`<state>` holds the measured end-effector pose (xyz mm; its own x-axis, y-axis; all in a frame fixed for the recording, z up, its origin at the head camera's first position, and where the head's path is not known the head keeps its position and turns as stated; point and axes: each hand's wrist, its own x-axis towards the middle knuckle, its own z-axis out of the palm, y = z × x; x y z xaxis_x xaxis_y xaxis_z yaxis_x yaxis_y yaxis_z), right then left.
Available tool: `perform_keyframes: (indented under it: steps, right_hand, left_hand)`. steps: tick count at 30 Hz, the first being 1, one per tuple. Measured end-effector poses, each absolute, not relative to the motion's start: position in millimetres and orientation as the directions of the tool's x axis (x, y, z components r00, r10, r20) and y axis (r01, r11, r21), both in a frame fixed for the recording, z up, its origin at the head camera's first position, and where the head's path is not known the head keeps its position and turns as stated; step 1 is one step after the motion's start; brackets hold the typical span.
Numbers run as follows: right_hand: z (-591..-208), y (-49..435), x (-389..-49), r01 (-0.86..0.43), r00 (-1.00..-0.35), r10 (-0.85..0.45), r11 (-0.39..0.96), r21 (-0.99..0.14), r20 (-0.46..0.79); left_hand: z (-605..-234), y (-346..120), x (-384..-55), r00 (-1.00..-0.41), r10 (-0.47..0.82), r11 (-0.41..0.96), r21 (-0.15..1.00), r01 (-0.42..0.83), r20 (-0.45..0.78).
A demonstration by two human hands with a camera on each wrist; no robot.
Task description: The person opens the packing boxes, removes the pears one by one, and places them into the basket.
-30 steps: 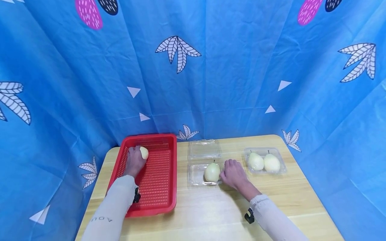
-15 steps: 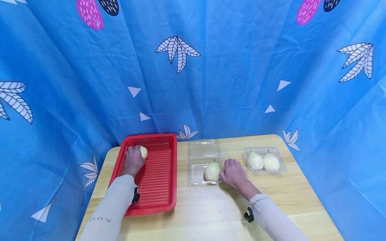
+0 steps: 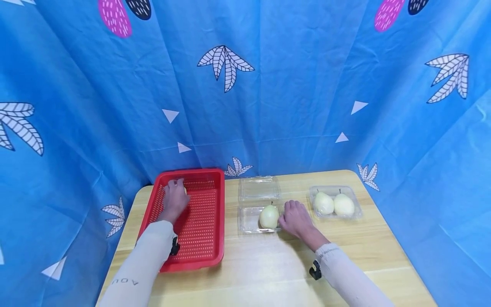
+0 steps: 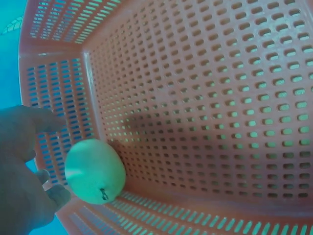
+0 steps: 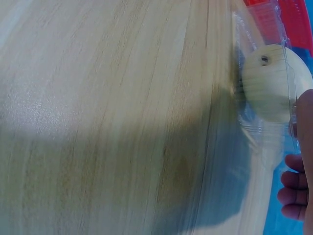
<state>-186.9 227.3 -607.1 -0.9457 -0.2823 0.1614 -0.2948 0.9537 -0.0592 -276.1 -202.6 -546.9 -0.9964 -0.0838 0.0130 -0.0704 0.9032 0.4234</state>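
Observation:
In the left wrist view, a pale pear (image 4: 95,171) lies in a corner of the red basket (image 4: 161,93). My left hand (image 3: 175,200) is over that corner and hides most of the pear in the head view. Its fingers are spread around the pear with a visible gap, and nothing is held. On the table, a clear plastic clamshell box (image 3: 249,221) stands with its lid folded back and one pear (image 3: 269,217) in its right half. My right hand (image 3: 297,219) pinches the box's right wall between thumb and forefinger, its other fingers curled.
A second clear box (image 3: 316,213) with two pears (image 3: 343,205) stands at the right of the wooden table (image 3: 276,273). Behind the table and at both sides hangs a blue patterned curtain (image 3: 291,106).
My left hand has shifted slightly right and away, its fingers coming off the pear, which is now mostly covered from above. The right hand stays at the box.

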Motion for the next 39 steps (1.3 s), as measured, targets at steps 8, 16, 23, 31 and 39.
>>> perform_keyframes:
  steps: [8, 16, 23, 31, 39]
  right_hand:
    - [-609.9, 227.7, -187.7, -0.294, -0.945, -0.282, 0.954, -0.056, 0.163]
    - [-609.2, 226.6, -186.9, -0.290, -0.949, -0.276, 0.954, -0.080, 0.150]
    - [-606.8, 226.7, -187.0, -0.286, -0.951, -0.274, 0.956, -0.068, 0.145]
    - [-605.7, 227.1, -188.5, -0.285, -0.952, -0.275, 0.957, -0.060, 0.135]
    - [-606.4, 226.7, -187.9, -0.287, -0.949, -0.276, 0.956, -0.059, 0.155]
  left_hand:
    - [-538.2, -188.1, -275.4, -0.998, -0.037, 0.891, 0.454, -0.010, 0.050]
    - [-525.8, -159.3, -277.8, -0.995, -0.009, 0.881, 0.472, 0.039, 0.098]
    - [-517.7, -138.2, -274.3, -0.995, 0.015, 0.866, 0.496, 0.060, 0.095]
    - [-512.8, -117.3, -265.2, -0.996, 0.026, 0.861, 0.504, 0.064, 0.083]
    - [-509.0, -90.7, -256.8, -0.997, 0.037, 0.869, 0.491, 0.063, 0.062]
